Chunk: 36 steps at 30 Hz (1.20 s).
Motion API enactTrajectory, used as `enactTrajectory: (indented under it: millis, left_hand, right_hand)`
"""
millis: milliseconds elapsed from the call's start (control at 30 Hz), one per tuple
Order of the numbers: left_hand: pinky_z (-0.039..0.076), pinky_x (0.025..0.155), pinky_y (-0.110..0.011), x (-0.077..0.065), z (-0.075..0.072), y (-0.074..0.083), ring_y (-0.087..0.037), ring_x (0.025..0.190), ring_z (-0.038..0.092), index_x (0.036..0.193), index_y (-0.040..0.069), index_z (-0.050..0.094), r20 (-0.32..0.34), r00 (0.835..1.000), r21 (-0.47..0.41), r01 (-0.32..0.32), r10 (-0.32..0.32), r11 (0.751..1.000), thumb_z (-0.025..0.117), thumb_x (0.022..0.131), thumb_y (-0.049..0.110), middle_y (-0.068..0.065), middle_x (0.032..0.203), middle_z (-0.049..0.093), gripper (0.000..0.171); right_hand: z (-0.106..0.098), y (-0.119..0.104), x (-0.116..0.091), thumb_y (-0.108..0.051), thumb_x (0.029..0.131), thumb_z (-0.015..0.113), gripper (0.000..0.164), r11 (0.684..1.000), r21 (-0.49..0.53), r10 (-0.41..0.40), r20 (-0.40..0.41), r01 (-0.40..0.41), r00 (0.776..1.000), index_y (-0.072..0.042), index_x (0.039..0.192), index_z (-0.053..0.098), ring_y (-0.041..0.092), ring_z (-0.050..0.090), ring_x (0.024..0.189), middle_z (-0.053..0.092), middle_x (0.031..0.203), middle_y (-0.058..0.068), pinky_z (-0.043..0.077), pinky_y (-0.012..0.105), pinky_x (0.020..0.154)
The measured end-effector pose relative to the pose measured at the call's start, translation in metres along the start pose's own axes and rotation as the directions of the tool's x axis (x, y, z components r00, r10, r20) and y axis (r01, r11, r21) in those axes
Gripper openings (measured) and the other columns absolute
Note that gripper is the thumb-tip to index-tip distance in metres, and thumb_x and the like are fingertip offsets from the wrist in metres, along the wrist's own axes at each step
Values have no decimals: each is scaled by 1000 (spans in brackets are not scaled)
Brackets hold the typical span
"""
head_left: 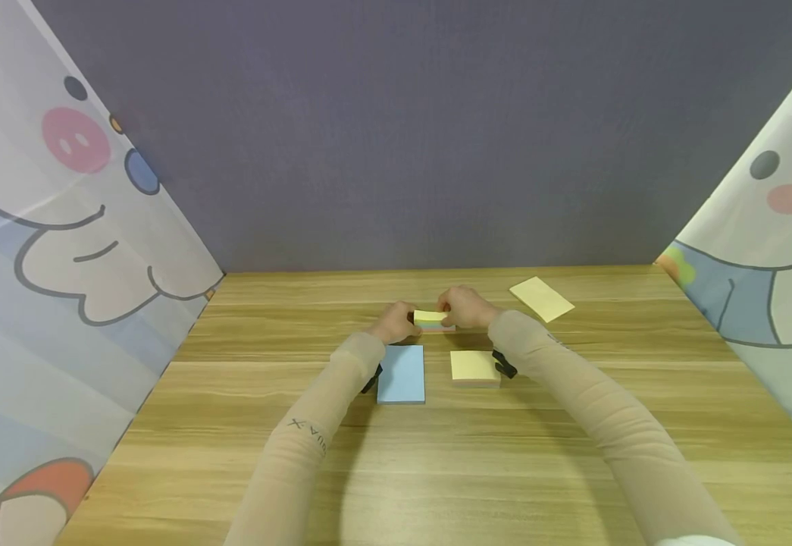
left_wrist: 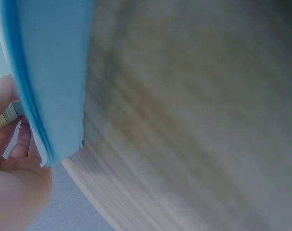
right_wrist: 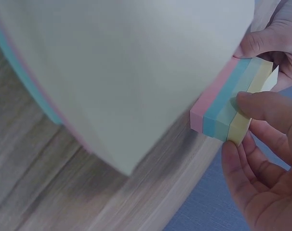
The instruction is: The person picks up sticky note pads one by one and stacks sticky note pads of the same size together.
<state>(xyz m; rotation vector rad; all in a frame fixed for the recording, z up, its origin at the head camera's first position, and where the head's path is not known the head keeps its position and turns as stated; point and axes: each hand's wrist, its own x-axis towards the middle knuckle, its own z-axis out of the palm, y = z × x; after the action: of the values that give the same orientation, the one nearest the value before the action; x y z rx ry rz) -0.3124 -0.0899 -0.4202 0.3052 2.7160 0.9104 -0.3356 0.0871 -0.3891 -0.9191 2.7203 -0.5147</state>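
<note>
Both hands hold a small block of sticky notes (right_wrist: pixel 220 108), layered pink, blue, green and yellow, near the middle of the table. My left hand (head_left: pixel 393 322) grips its left end; in the left wrist view that hand (left_wrist: pixel 20 187) is partly behind a blue sticky-note pad (left_wrist: pixel 52 77). At the right end, my right hand (head_left: pixel 469 308) pinches the block between thumb and fingers. A white flap (right_wrist: pixel 271 79) sticks out from the block's yellow side. Nearer me on the table lie the blue pad (head_left: pixel 401 375) and a thick yellow-topped sticky-note stack (head_left: pixel 474 365).
A single thin pale yellow pad (head_left: pixel 542 298) lies askew at the back right of the wooden table (head_left: pixel 450 470). A dark grey panel (head_left: pixel 436 136) rises behind the table's back edge. Cartoon-printed sheets (head_left: pixel 82 227) stand along both sides.
</note>
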Motion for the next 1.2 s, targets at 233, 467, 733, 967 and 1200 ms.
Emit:
enactTrajectory:
  millis: [233,467,733,967,1200]
  left_hand:
    - [46,69,-24,1,1,-2,-14,76,52,103,2,64,3,1000,-8,-6,6,1000,67,81,7,-6,90,63,23]
    - [42,65,-22,1,0,-1,-14,73,48,121,0,57,10,1000,22,-15,15,1000,66,83,9,-5,84,57,40]
    - [43,66,-23,-1,-1,0,-14,74,49,123,2,56,11,1000,27,-6,6,1000,66,83,10,-5,86,59,42]
    - [44,68,-23,0,-3,0,-13,75,51,119,4,58,34,999,27,3,-4,1000,68,82,12,-4,89,60,39]
    - [48,81,-30,-4,-7,0,-20,92,55,123,-1,54,47,999,40,14,-16,999,69,81,12,-9,104,60,46]
  right_hand:
    - [-1,-1,-1,-11,78,72,21,1000,17,7,10,-7,1000,-3,96,67,21,55,85,64,92,7,46,36,78]
    - [-2,-1,-1,-10,78,71,23,1000,16,13,17,-13,1000,-2,98,66,21,55,86,64,94,8,47,36,79]
    - [-2,-3,-2,-11,79,70,24,1000,-9,-2,25,2,1000,0,99,65,22,55,85,63,94,10,46,36,78]
    - [0,-3,-2,-10,79,70,28,1000,-6,-1,29,1,1000,1,104,64,22,56,88,63,98,12,47,37,80]
    - [-3,-4,-3,-11,79,70,34,1000,0,13,31,-13,999,0,110,62,26,57,97,63,106,14,48,38,84]
